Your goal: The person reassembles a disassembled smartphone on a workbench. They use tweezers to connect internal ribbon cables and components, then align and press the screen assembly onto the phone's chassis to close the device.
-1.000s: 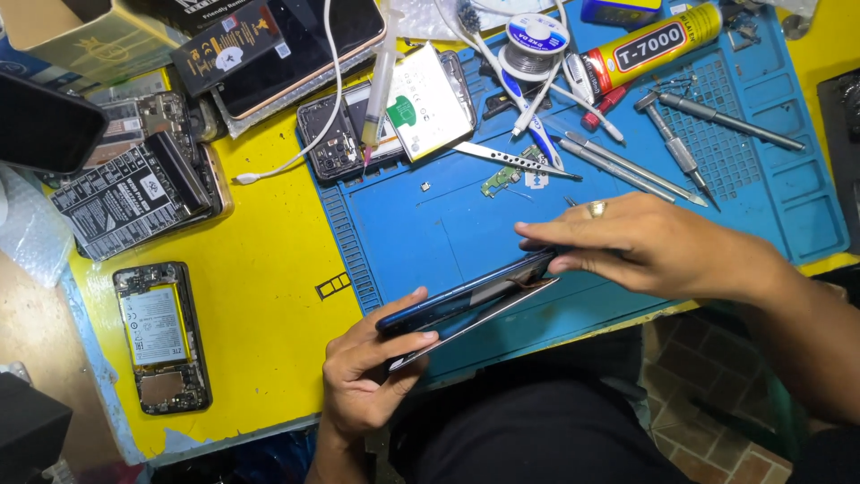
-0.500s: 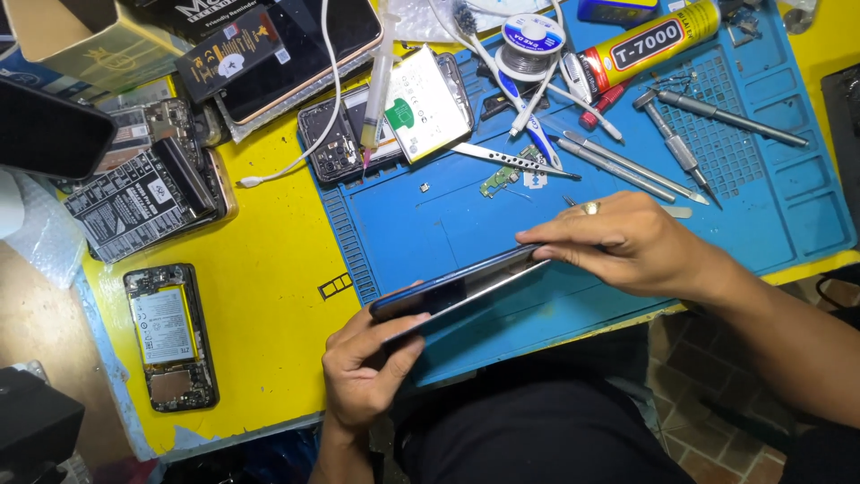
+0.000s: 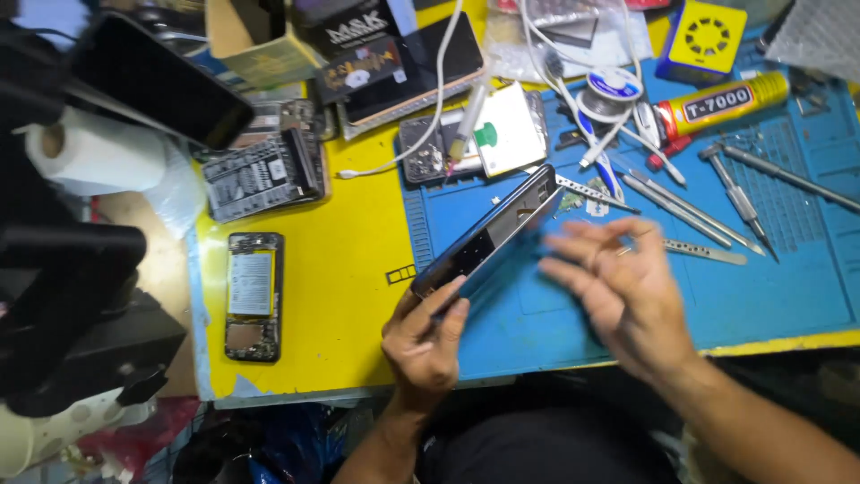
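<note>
Phone (image 3: 488, 235) in left hand (image 3: 425, 336) grip, right hand (image 3: 618, 287) released (blurred), tweezers (image 3: 596, 193) beside.

2 hands (image 3: 428, 341) (1 phone (image 3: 488, 235))

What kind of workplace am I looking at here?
Most likely a phone repair bench: the left hand holds a phone over a blue work mat, beside screwdrivers and an opened phone.

Blurred by motion: right hand (image 3: 618, 291), fingers spread just beside the phone (image 3: 488, 235). Hidden under left hand (image 3: 425, 336) grip: phone's near end.
</note>
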